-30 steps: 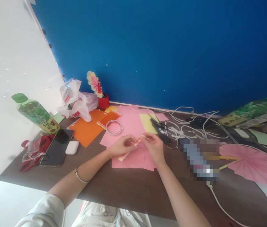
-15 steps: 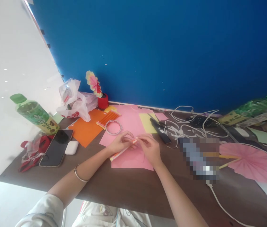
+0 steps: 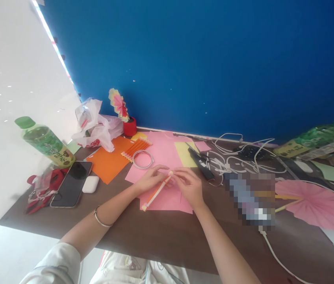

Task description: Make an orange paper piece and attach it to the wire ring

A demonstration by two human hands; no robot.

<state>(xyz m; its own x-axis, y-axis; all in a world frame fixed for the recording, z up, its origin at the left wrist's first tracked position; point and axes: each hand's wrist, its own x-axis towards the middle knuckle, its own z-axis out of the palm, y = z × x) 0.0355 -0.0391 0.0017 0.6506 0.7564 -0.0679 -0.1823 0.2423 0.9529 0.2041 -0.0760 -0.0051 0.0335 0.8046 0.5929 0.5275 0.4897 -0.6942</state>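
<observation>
A folded orange paper strip with pale yellow ends and a white line along it slants over pink paper. My right hand pinches it near its upper end. My left hand is closed on the same upper part from the other side, its fingertips partly hidden. Just beyond my left hand lies a roll of clear tape. Behind the roll rests an orange pleated paper piece with yellow edges, close to flat orange paper.
To the left are a green-capped bottle, a phone, a white earphone case and a plastic bag. On the right lie a black box cutter-like object, tangled white cables, a blurred-out device and a pink paper fan.
The orange strip has swung so its lower end points nearer to me and more of its length shows. My left fingers have shifted and straightened slightly; my right hand has barely moved.
</observation>
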